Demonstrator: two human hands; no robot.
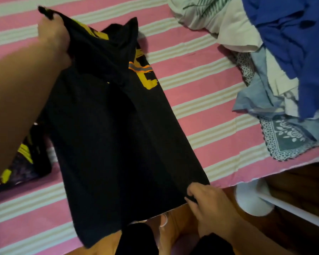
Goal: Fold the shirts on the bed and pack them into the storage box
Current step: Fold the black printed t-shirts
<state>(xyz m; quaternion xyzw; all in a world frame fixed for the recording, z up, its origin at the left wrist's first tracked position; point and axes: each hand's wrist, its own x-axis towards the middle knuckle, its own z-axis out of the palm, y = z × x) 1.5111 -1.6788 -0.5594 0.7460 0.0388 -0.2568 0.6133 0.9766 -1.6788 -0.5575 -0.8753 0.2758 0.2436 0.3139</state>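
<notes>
While you hold the black shirt point(118, 137) stretched over the bed point(201, 85), left hand point(53, 39) gripping its top, right hand point(208, 201) pinching the hem corner, keep it taut and lay the fold flat | clothes pile point(284, 57) near on the right; another dark garment point(26, 159) beside your left arm | storage box not visible

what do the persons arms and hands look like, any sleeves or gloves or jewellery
Both arms are bare: no sleeve shows on either forearm as far as the frame reaches. The left hand and right hand wear no gloves, and no ring, watch or bracelet is visible, though motion blur could hide something small.
</notes>
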